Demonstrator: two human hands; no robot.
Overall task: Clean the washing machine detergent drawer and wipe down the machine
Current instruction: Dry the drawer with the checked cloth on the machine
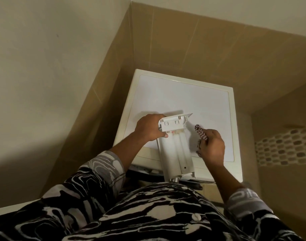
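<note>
The white detergent drawer (175, 152) is out of the machine and lies upside down on the washing machine's white top (183, 98), its ribbed underside facing up and its near end overhanging the front edge. My left hand (149, 127) grips the drawer's far end by the front panel. My right hand (212, 147), just to the right of the drawer, is closed on a crumpled red-and-white patterned cloth (200, 133). The cloth is apart from the drawer.
The machine stands in a corner: a beige tiled wall (192, 40) runs behind it and a plain wall (44, 66) is on the left. A wall with a band of mosaic tiles (284, 146) is on the right. My patterned shirt fills the foreground.
</note>
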